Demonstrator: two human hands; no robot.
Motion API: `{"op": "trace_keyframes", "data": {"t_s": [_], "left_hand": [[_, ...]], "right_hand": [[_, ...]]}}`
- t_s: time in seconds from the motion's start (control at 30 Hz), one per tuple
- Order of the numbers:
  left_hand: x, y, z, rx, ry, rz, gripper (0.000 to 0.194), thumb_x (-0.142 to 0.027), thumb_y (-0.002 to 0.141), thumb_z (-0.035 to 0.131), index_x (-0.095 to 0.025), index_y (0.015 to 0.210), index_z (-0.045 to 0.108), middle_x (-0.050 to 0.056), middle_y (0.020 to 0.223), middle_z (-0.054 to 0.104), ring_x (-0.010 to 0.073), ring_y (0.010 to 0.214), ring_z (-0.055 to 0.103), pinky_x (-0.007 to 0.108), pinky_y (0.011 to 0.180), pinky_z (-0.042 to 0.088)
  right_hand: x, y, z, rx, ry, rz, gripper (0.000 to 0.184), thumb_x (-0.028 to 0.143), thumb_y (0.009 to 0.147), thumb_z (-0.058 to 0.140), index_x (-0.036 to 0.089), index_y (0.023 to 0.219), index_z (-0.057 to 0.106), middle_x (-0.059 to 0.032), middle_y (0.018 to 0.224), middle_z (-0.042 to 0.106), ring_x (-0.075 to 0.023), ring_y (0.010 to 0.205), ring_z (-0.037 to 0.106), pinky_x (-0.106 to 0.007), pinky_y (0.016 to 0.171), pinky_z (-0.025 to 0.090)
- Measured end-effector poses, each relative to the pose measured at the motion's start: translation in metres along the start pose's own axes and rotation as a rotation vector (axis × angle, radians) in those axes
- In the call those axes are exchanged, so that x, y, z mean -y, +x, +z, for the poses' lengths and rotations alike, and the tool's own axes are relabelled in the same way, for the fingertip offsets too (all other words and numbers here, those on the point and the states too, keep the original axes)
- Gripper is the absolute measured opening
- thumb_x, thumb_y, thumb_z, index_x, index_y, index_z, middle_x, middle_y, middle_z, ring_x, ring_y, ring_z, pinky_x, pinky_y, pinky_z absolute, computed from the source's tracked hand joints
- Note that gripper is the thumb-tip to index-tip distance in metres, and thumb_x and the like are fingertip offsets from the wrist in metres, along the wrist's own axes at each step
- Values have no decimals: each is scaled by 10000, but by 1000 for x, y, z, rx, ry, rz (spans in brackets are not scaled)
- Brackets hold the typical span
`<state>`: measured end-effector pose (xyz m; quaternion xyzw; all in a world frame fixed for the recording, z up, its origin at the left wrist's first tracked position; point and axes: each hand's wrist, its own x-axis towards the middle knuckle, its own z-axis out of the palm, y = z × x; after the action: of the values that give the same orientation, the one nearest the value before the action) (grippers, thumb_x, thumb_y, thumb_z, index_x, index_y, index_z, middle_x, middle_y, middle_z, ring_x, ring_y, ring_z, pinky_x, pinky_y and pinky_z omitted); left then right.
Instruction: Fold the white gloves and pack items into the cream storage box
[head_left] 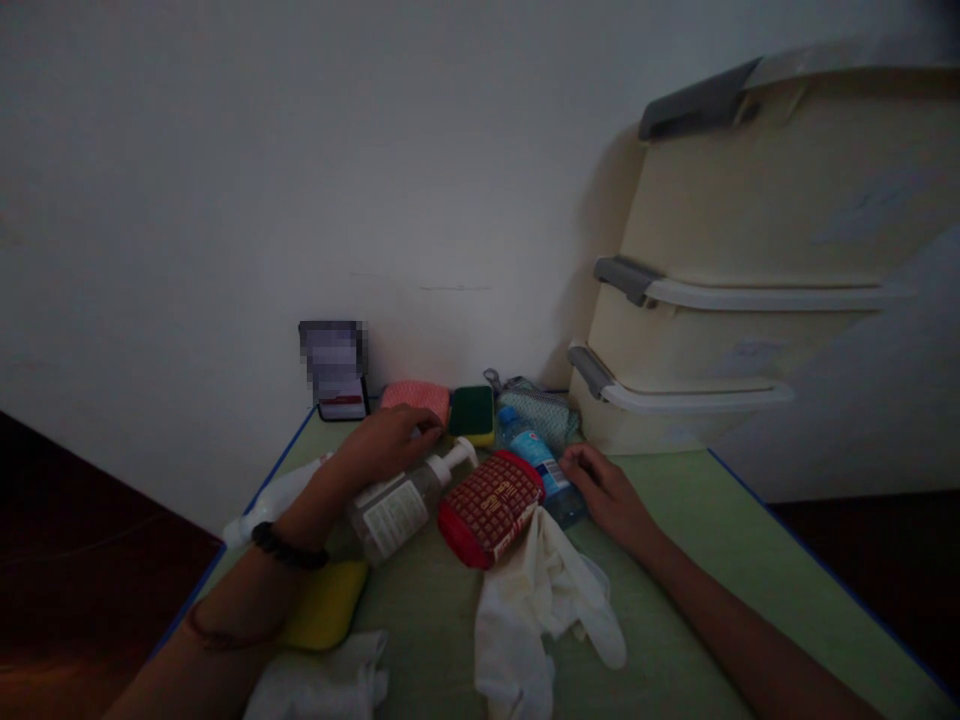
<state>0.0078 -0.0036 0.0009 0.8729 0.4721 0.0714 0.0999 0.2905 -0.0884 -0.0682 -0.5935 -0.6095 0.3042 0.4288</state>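
Note:
My left hand point(394, 440) hovers over or rests at the front of a folded pink cloth point(414, 394), just behind a clear pump bottle point(394, 515) that lies tilted on its side. Its fingers are loosely bent, and I see nothing in them. My right hand point(607, 492) is beside a plastic water bottle point(541, 462) with a blue cap and label. Those fingers curl loosely near the bottle's right side without wrapping round it; whether they touch it I cannot tell. Between the hands lies a red package point(491, 505) with a brown grid pattern.
White gloves point(540, 610), a yellow sponge point(326, 605) and a white cloth point(322, 685) lie in front. A green-yellow sponge point(472, 415) and a patterned pouch point(540, 408) are at the wall. A white bottle point(274, 500), propped phone point(341, 375) and stacked bins point(675, 350) flank the green table point(690, 560).

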Motion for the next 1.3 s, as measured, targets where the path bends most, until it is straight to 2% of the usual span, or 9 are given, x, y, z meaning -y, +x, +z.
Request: {"op": "trace_keyframes", "data": {"t_s": [0.5,1.3], "left_hand": [[0,0,-1,12,-16,5,375,-361,912,392,-163,1054,677,116,1089,708,249,986,648,357,858,473],[-1,0,-1,8,-4,5,373,-375,914,389,-175,1042,676,102,1072,713,236,970,646,326,817,464]], "right_hand": [[0,0,-1,-8,-11,-17,196,393,846,487,220,758,514,36,614,459,-145,583,450,-266,551,357],[-2,0,-1,-16,-24,-19,196,394,848,493,218,765,517,36,626,463,-142,588,458,-265,553,363]]}}
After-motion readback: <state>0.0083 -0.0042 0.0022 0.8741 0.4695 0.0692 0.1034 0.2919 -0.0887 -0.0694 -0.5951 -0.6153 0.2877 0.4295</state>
